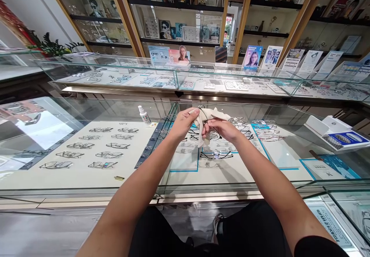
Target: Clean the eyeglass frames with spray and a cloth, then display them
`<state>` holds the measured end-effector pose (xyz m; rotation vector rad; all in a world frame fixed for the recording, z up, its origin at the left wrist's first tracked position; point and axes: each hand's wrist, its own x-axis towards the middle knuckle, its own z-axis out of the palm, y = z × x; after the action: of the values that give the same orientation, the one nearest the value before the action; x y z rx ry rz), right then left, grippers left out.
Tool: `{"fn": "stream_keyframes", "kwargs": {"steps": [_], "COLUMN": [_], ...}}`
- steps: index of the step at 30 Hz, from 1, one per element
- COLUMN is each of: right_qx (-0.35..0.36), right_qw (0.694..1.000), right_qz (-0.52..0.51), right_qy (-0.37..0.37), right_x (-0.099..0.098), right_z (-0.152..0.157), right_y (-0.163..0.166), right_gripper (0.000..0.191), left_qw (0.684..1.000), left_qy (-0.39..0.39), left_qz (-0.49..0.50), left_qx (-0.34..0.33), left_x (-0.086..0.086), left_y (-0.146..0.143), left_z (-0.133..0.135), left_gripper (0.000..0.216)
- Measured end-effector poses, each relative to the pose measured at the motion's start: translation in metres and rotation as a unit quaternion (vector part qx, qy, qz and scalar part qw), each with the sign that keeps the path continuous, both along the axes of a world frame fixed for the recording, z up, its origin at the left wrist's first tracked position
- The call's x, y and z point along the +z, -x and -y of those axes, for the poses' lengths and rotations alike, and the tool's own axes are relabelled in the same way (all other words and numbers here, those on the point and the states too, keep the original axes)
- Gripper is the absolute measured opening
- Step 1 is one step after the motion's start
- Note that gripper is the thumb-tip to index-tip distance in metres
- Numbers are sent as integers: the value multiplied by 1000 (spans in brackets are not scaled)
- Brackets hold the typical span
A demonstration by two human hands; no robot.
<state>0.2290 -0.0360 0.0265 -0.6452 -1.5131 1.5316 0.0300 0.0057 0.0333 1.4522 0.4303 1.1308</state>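
Above the glass counter, my left hand (185, 123) pinches a cream cleaning cloth (215, 114) that is draped over a pair of thin dark-framed eyeglasses. My right hand (222, 129) is closed at the other side, its fingers on the eyeglasses and the cloth's edge. Most of the lenses are hidden by the cloth and fingers. One end of the cloth hangs down between the hands. Under the glass, just below them, lies a display pair of black-framed glasses (216, 155).
A white spray bottle (144, 115) stands on the counter to the left. An open white and blue box (337, 133) sits at the right. Several display glasses (101, 129) lie in rows under the glass. Another glass showcase (173, 80) with upright leaflets runs behind.
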Motion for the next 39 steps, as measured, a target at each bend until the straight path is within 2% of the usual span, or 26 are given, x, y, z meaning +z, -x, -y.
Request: {"fn": "stream_keyframes", "kwargs": {"steps": [9, 16, 25, 30, 33, 39], "right_qx": [-69, -63, -53, -39, -35, -52], "right_qw": [997, 997, 997, 998, 999, 998], "right_qz": [-5, -37, -48, -41, -37, -37], "right_qy": [-17, 9, 10, 8, 16, 16], "right_x": [2, -4, -12, -13, -12, -10], "right_z": [-2, -3, 0, 3, 4, 1], "right_y": [-3, 3, 15, 17, 17, 13], "right_gripper": [33, 33, 38, 40, 37, 32], "left_qw": [998, 998, 1000, 998, 997, 1000], "left_qy": [20, -13, 6, 27, 37, 7], "left_qz": [11, 8, 13, 26, 29, 19], "left_qx": [-61, -66, 1, 53, 63, -11], "left_x": [6, 1, -8, -6, -6, -3], "left_y": [4, -2, -8, -13, -14, -11], "left_z": [-2, 1, 2, 10, 13, 9], "left_gripper": [58, 57, 51, 57, 60, 59]}}
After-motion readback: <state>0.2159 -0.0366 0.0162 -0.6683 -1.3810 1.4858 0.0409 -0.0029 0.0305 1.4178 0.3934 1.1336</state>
